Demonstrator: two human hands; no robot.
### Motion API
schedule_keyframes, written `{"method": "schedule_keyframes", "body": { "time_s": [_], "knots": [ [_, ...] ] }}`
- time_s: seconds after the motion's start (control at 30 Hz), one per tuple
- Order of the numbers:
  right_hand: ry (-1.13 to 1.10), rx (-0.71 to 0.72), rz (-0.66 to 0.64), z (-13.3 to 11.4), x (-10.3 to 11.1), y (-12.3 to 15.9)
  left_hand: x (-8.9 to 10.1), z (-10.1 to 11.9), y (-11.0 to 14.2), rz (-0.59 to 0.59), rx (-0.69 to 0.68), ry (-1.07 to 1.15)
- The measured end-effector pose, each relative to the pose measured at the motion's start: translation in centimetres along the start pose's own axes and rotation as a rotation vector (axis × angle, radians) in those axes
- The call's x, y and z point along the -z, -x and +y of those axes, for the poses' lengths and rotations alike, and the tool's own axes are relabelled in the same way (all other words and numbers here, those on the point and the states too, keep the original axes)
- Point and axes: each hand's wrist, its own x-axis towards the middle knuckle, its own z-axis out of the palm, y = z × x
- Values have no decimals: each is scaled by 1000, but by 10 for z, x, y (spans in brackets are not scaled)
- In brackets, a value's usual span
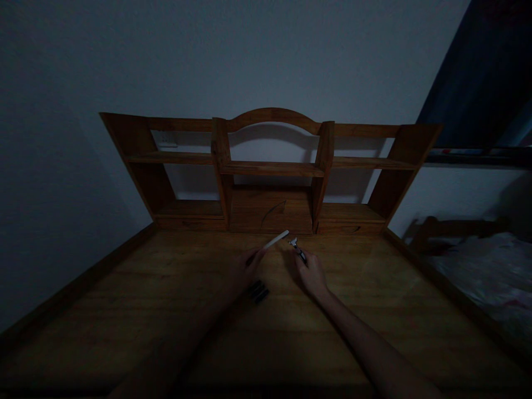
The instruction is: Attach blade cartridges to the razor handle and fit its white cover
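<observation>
My left hand (245, 267) is closed on a slim white stick (276, 239), which points up and to the right. The dim light hides its exact kind. In my right hand (312, 271) is a razor (300, 255) with a dark handle and a silvery head, tilted toward the stick's far end. A small gap separates the razor head and the stick. On the desk just below my left hand lie a few small black pieces (258, 291), side by side; they are too dark to name.
The wooden desk top (166, 310) spreads under both arms. Along its back stands a wooden shelf unit (272, 169) with low drawers, against a pale wall (266, 55). Clear plastic bags (490, 271) are beyond the right edge, below a dark curtain (477, 72).
</observation>
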Motion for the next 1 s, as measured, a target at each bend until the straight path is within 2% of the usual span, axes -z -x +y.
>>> {"method": "schedule_keyframes", "body": {
  "time_s": [0.23, 0.47, 0.67, 0.83, 1.0],
  "knots": [
    [-22, 7, 9, 1, 0, 0, -4, -6, -2, -116, 8, -47],
    [-5, 9, 3, 2, 0, -1, -2, -3, 0, -39, 29, 11],
    [-55, 1, 5, 1, -2, -1, -2, 0, 0, -95, 2, 12],
    [-70, 25, 23, -1, -1, -1, -1, -3, -1, -85, 1, -53],
    [-76, 25, 13, -3, -1, -1, -2, -3, 0, -38, -24, -4]
  ]
}}
